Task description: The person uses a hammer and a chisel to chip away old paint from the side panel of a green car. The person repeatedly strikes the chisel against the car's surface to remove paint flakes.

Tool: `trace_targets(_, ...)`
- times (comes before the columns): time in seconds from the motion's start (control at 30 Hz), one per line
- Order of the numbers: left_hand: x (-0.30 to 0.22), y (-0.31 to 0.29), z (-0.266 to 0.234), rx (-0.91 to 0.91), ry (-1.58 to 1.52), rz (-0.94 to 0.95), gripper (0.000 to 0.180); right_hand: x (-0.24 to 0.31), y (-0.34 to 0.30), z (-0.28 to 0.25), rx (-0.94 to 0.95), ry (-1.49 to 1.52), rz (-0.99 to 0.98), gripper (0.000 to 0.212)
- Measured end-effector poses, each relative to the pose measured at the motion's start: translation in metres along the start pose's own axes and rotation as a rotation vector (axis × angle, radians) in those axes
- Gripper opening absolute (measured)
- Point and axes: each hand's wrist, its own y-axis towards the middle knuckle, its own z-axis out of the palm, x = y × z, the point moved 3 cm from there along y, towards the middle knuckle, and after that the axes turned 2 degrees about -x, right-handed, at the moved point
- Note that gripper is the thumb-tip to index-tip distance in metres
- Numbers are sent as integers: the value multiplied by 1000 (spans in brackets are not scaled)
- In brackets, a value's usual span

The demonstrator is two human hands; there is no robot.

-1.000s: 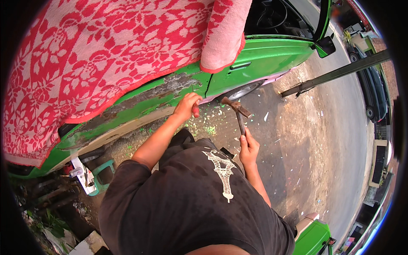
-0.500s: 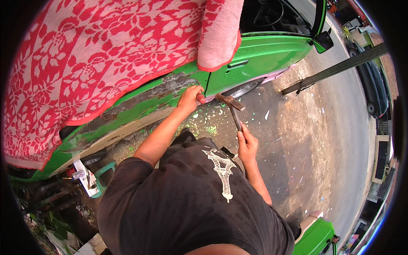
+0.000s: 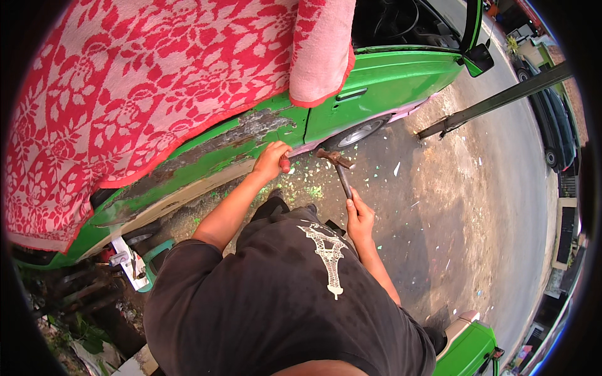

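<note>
Text — none readable | labels, brands — none readable (numbers and signs likewise)

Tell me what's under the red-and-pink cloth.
The cloth lies over a green vehicle, whose scraped side panel shows below it. Whatever the cloth covers cannot be seen.

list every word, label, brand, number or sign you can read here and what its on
No text can be read in this view.
Dark shirt: a pale tower-shaped print, no readable lettering.
White piece by the green stool: any marking too small to read.
Hammer in the right hand: no lettering can be made out.
</note>
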Motion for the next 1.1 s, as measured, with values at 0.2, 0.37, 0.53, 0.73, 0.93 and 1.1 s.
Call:
trace_targets(0.2,-21,-4,-15,-79,-87,11,36,-10,2,-7,-43,134,97,35)
trace_targets(0.37,-13,4,-18,-78,-82,46,36,-4,9,-6,-19,158,103,35)
trace_targets(0.53,-18,14,-19,-64,-67,29,35,-11,8,-5,-45,97,-15,36)
trace_targets(0.73,-29,32,-14,-102,-18,-44,33,7,13,-5,-19,72,-50,36)
trace_targets(0.93,-28,50,-18,-81,-79,-124,26,48,19,-1,-68,158,-282,28)
trace_targets(1.1,-21,51,-17,-93,-62,-99,25,31,38,24,70,-242,-269,27)
